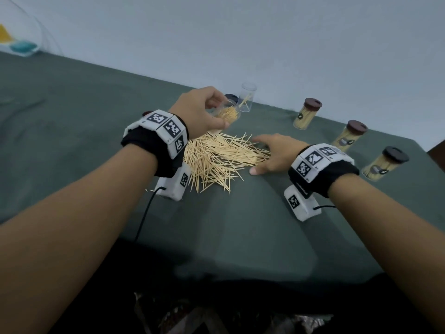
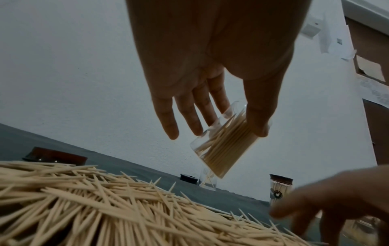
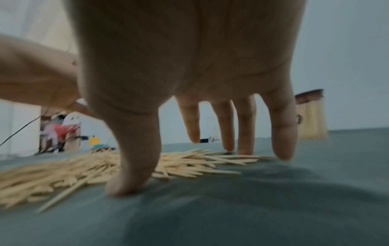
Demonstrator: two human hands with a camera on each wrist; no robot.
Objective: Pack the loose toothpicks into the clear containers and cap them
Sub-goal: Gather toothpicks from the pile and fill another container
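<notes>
A heap of loose toothpicks lies on the green cloth. My left hand holds a clear container, partly filled with toothpicks, tilted above the heap's far side. My right hand is spread open at the heap's right edge, thumb tip and fingertips down on the cloth and toothpicks. A second clear container stands upright behind with a few toothpicks inside. A dark cap lies beside it; another cap lies left.
Three filled, capped containers stand in a row along the right side of the cloth-covered table. A wall rises right behind the table. Cables trail from both wrist cameras.
</notes>
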